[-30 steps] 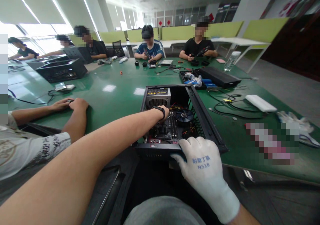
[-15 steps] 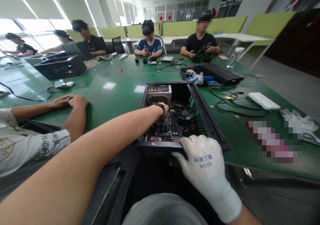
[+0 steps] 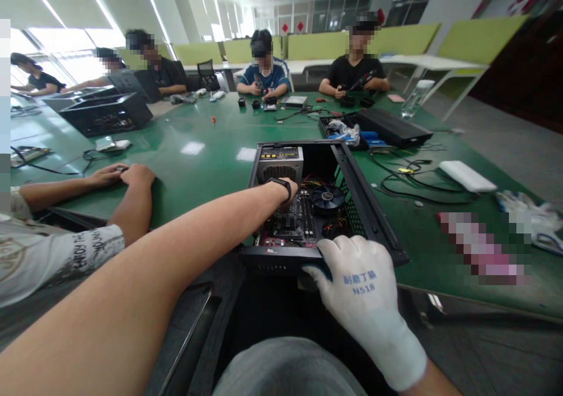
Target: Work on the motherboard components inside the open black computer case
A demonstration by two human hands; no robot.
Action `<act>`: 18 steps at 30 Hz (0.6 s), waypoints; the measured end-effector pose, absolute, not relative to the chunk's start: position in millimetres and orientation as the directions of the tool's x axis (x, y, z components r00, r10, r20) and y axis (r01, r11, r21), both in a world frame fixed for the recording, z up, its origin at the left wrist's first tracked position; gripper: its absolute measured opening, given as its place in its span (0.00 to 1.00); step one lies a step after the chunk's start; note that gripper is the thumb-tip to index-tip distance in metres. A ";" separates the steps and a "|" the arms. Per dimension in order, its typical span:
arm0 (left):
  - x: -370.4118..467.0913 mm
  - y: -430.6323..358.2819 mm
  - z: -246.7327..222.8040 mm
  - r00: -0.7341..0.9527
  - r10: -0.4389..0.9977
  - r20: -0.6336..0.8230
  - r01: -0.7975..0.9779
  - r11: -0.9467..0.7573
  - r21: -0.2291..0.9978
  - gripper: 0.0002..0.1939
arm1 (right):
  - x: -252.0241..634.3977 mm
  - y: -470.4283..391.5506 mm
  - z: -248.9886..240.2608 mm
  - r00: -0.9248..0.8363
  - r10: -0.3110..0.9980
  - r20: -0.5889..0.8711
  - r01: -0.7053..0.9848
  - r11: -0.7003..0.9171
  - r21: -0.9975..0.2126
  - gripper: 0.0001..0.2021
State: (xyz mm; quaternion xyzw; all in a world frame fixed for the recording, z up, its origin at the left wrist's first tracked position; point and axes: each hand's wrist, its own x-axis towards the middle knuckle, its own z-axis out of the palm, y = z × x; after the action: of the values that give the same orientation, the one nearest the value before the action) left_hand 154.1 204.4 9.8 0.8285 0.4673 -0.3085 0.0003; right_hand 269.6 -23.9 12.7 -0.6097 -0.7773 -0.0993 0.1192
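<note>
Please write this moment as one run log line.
left hand: reaching inside open computer case, contact hidden | right hand: gloved, gripping case at near side | inside: power supply, fan

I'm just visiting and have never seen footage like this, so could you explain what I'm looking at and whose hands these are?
There is no robot: a camera on a person's head looks forward and down at their own arms. The left hand, bare with a black wristband, reaches into an open computer case; its fingers are hidden, so I can't tell whether it holds anything. The right hand, in a white glove, grips the case's near edge. Inside are a power supply and a round fan. The green table also bears a clear bottle and spare gloves. The bare hands at left belong to someone else.
</note>
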 end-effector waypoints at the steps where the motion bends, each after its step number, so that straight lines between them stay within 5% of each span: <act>1: 154.1 204.7 9.5 0.378 0.770 -0.514 0.770 -0.570 -0.288 0.30 | 269.6 -23.9 12.7 -0.228 0.924 0.307 0.971 0.237 0.010 0.11; 18: 153.9 205.1 6.1 0.424 0.763 -0.488 0.761 -0.592 -0.264 0.30 | 270.8 -24.3 10.7 -0.233 0.923 0.306 0.971 0.239 0.018 0.12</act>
State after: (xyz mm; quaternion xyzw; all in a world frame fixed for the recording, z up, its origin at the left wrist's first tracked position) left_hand 153.9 205.1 6.1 0.8439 0.4514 -0.2899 -0.0014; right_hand 270.8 -24.3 10.7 -0.6084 -0.7783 -0.1024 0.1166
